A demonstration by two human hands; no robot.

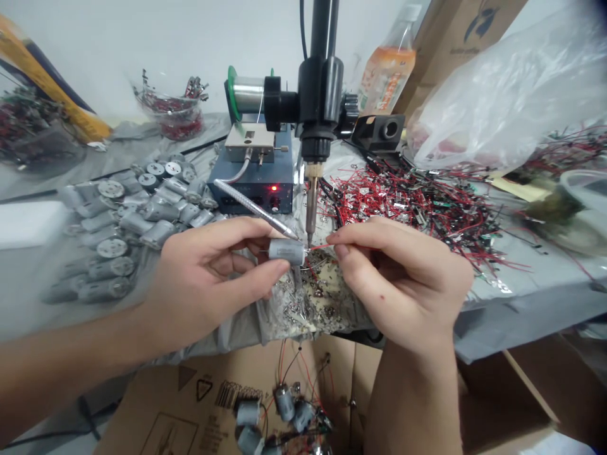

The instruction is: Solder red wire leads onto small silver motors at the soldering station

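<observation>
My left hand [213,275] grips a small grey cylindrical motor [286,251] between thumb and fingers, its terminal end facing right. Between the thumb and forefinger of my right hand [398,272] is a thin red wire [318,247], whose left end reaches the motor's terminal. The tip of an upright soldering iron [311,208] is just above that terminal. A ribbed metal solder guide tube [256,210] slopes down to the same spot from a blue solder feeder [251,183] with a lit red light.
Many grey motors [159,212] lie at the left. Behind the right hand spreads a heap of red and black wires [403,196]. A solder spool [249,95], a bottle [389,69] and a plastic bag [512,95] stand behind. Wired motors [284,403] lie on cardboard [156,404] below the table edge.
</observation>
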